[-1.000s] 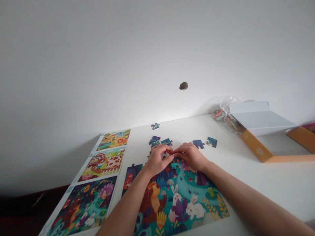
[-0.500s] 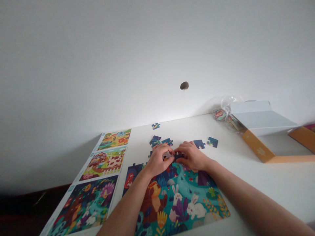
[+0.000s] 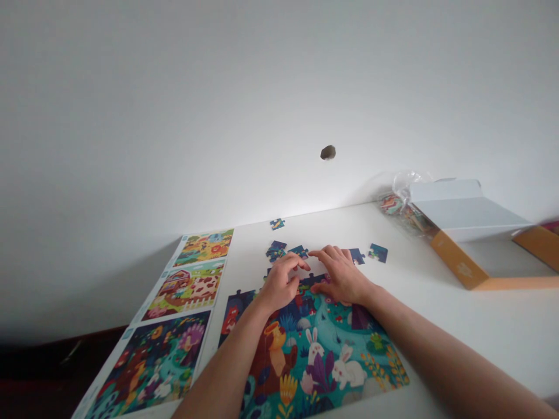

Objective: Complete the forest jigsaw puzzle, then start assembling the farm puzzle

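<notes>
Your left hand [image 3: 279, 284] is loosely curled, right hand [image 3: 345, 276] spread; no grip visible. Forest jigsaw [image 3: 321, 358] lies on your side of both; loose blue piece [image 3: 299, 251] just beyond, by right index.

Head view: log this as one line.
left hand: at far edge of puzzle | right hand: open, same edge | loose pieces: beyond | box: open

Soft dim light, wall [image 3: 262, 110] darker at left, slight blur
</notes>
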A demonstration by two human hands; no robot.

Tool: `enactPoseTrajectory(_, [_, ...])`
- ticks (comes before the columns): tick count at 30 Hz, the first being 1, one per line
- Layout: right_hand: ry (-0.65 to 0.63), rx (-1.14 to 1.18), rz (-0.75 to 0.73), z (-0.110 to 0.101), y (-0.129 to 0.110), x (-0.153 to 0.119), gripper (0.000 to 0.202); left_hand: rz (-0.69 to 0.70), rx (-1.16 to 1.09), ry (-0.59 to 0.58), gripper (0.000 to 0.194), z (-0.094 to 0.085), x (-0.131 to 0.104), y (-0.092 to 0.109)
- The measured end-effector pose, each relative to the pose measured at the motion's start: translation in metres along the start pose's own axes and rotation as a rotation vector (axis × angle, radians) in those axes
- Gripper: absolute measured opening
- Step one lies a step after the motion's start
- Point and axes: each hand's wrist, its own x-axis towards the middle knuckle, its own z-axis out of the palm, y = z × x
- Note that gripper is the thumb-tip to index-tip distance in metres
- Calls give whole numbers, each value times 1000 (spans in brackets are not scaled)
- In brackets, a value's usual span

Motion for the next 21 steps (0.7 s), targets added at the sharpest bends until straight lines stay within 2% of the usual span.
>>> enactPoseTrajectory(5, [34,-46,69,6,1,1,83,2,61,-28,41,2,0,4])
enactPoseTrajectory(11, [121,-101,148,18,-1,3,74,43,232,-44,47,11,1,8])
enactPoseTrajectory(15, [159,-136,58,17,-9,0,58,46,468,-20,37,19,-1,13])
enactPoseTrajectory(18, [101,-155,-38,15,-15,-2,36,-27,687,55,25,24,-3,20])
enactPoseTrajectory(21, [-1,-226,-44,15,-19,-1,19,-115,812,87,24,27,-6,26])
